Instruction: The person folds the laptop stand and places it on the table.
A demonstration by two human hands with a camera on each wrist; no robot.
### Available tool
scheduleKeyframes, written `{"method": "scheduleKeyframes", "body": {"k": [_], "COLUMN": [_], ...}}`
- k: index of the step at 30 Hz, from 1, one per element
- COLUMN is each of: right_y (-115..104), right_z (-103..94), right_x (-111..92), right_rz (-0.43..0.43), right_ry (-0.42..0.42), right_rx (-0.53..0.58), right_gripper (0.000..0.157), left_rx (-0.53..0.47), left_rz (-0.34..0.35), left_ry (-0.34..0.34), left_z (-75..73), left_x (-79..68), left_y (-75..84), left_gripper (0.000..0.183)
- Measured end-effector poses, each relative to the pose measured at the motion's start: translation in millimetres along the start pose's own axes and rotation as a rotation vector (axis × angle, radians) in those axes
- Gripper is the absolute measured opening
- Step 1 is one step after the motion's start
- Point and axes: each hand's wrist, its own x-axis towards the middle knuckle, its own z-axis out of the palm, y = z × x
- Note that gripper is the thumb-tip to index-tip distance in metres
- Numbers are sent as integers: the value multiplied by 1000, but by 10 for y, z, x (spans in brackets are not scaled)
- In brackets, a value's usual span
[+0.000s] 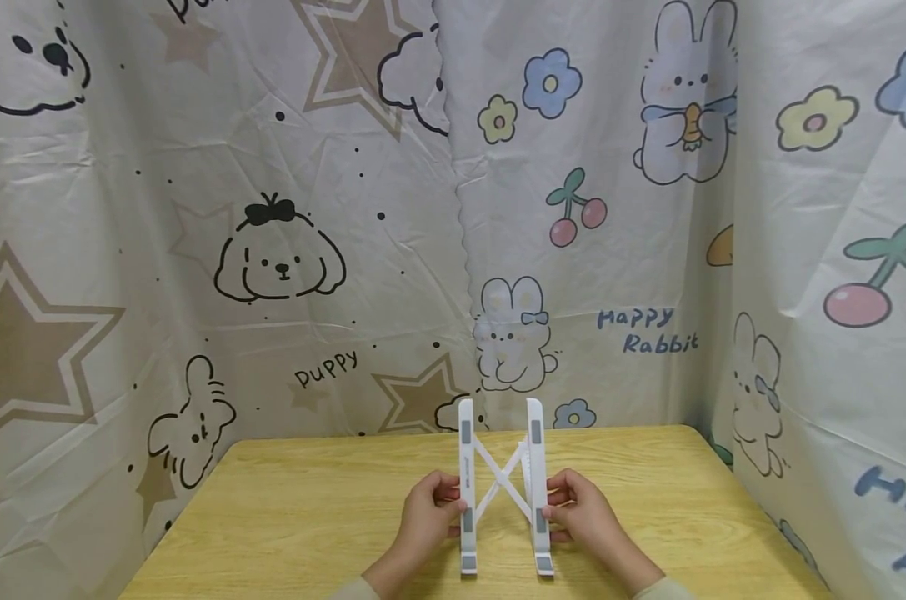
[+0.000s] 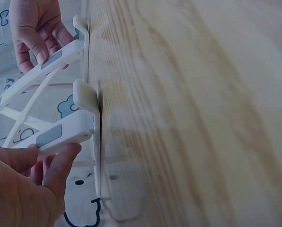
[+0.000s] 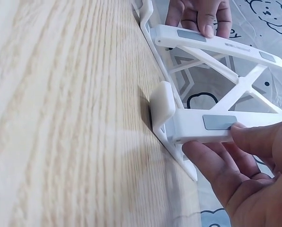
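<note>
A white folding laptop stand [image 1: 503, 478] with grey pads and crossed struts stands unfolded on the wooden table, its two side rails apart. My left hand [image 1: 426, 515] pinches the left rail near its front, thumb on the upper face and fingers beneath. On the other side my right hand [image 1: 583, 517] holds the right rail the same way, its thumb [image 3: 247, 137] by a grey pad. In the left wrist view the upturned front lip [image 2: 85, 96] of the near rail shows beyond the left hand [image 2: 32, 184].
The light wooden table [image 1: 310, 508] spreads around the stand on both sides. Behind it and along the sides hangs a cream curtain [image 1: 407, 250] printed with puppies, rabbits, stars, flowers and cherries. Long sleeves [image 1: 663, 588] cover the forearms at the bottom edge.
</note>
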Motion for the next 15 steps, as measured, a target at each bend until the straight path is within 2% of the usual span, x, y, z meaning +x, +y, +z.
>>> {"method": "scheduleKeyframes", "body": {"k": [7, 15], "right_y": [-20, 2], "right_z": [28, 58], "right_x": [-13, -2], "right_rz": [-12, -22], "right_ry": [-4, -38], "right_rx": [26, 44], "right_gripper": [34, 33], "left_rx": [20, -10], "left_rz": [-5, 13], "left_ry": [5, 0], "left_z": [54, 139], "left_x": [12, 30], "left_y": [18, 34], "left_gripper": [28, 28]}}
